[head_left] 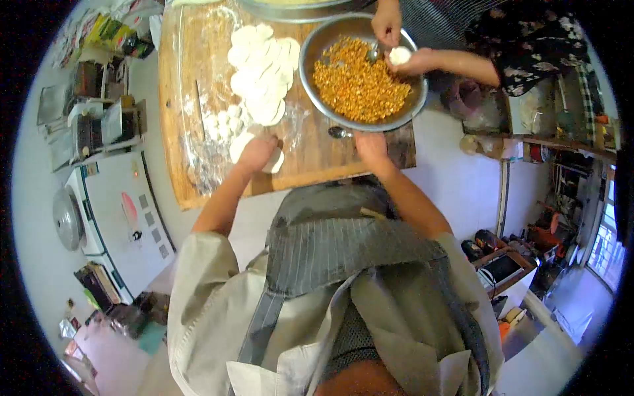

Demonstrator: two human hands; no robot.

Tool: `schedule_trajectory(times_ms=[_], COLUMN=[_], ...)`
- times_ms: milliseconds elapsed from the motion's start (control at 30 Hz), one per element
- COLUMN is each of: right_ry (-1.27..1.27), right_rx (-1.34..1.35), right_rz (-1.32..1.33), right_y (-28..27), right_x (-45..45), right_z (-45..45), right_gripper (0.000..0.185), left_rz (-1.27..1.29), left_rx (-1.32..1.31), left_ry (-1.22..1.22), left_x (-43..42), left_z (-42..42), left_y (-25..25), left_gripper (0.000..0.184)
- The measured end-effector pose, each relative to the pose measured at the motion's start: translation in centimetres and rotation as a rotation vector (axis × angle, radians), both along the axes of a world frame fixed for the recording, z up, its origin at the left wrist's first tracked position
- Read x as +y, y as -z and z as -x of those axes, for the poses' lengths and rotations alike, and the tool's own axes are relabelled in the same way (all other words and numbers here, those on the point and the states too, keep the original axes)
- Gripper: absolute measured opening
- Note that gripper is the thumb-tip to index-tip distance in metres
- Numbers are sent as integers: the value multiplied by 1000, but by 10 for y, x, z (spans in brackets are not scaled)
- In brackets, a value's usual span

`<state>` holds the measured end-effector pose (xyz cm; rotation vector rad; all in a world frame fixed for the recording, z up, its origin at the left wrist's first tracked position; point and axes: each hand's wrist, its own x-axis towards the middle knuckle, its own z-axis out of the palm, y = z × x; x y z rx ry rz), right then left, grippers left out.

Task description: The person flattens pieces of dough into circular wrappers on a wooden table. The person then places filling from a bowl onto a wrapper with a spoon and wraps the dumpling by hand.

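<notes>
My left hand [261,153], fingers curled and closed, is on a round dough wrapper [273,162] near the board's front edge. Above it lies a heap of overlapping dough wrappers [264,69], with small dough pieces [226,123] to the left. My right hand [372,146] is closed at the near rim of a metal bowl [308,89]; a metal spoon [339,132] extends leftward from its fingers. Chopped orange-brown filling [362,86] fills much of the bowl. My fingertips are partly hidden in both hands.
Across the bowl, another person's hands [413,61] hold a pale wrapper [399,55] and a second spoon [374,53]. A thin rolling pin [199,109] lies left on the floured wooden board [173,132]. Another metal pan [297,12] stands behind. A white fridge [122,204] is at left.
</notes>
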<state>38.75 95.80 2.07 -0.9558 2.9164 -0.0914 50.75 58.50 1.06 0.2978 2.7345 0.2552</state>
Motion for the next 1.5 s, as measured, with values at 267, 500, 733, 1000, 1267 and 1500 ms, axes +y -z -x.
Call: schedule_trajectory(times_ms=[267,500,733,1000,1267,1500], right_ry=[-105,-74,31,26,57,259], right_rx=[87,-339,-596,-587,-629,-559], right_rz=[153,-44,-123,-97,439,597], right_y=[-6,-9,-20,-23,-89,-147], right_x=[4,18,33,37,37,43], right_z=[14,12,13,8,3,30], right_gripper=[21,36,46,47,24,19], left_rz=[14,-96,-458,-393,-1150,-2091], left_rx=[-13,-81,232,207,-33,94], left_ry=[116,275,75,123,-1112,-1345], left_x=[8,-7,39,63,-17,-13], left_z=[18,21,-11,-78,-88,10], left_y=[-22,-37,-116,-37,-16,-53], left_gripper=[24,21,46,42,27,46])
